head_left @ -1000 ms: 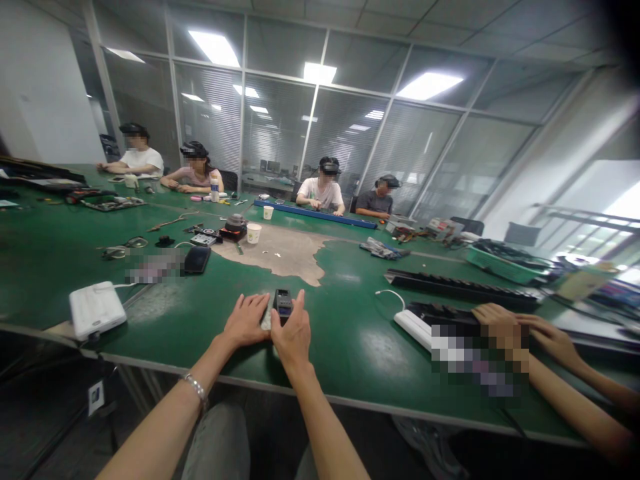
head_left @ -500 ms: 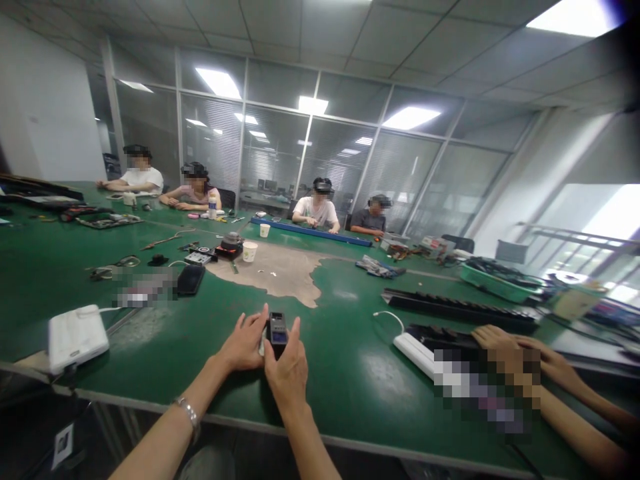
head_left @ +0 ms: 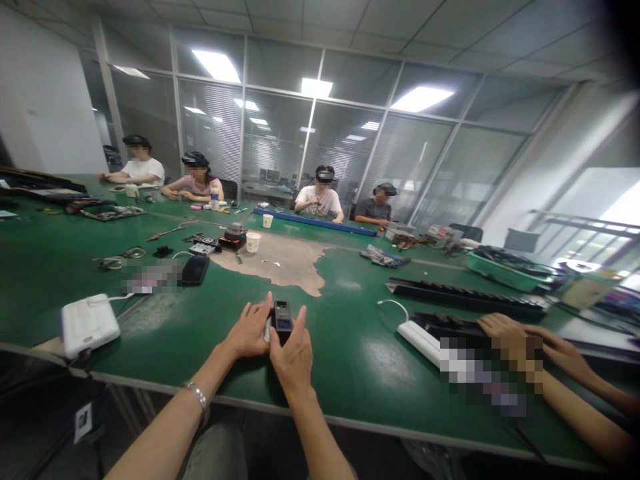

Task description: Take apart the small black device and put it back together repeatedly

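A small black box-shaped device [head_left: 283, 315] with a grey top and a bluish panel stands near the front of the green table, between my hands. My left hand [head_left: 250, 333] holds its left side, the index finger stretched along it. On the right side my right hand [head_left: 294, 352] grips it, thumb against the near end and index finger pointing up. Something pale [head_left: 267, 331] shows between my left palm and the device; its kind I cannot make out. The device's lower part is hidden by my fingers.
White power adapters lie left [head_left: 91, 325] and right [head_left: 425, 347]. A phone [head_left: 195, 269], paper cup [head_left: 253, 242] and loose parts sit farther back. At right, another person's hands [head_left: 510, 337] rest on a black strip. Several people sit across the table [head_left: 345, 320].
The camera view has tilted and shifted slightly, so the table things appear a little higher and to the right. My hands keep nearly the same hold. Across the table, one person's hand has risen.
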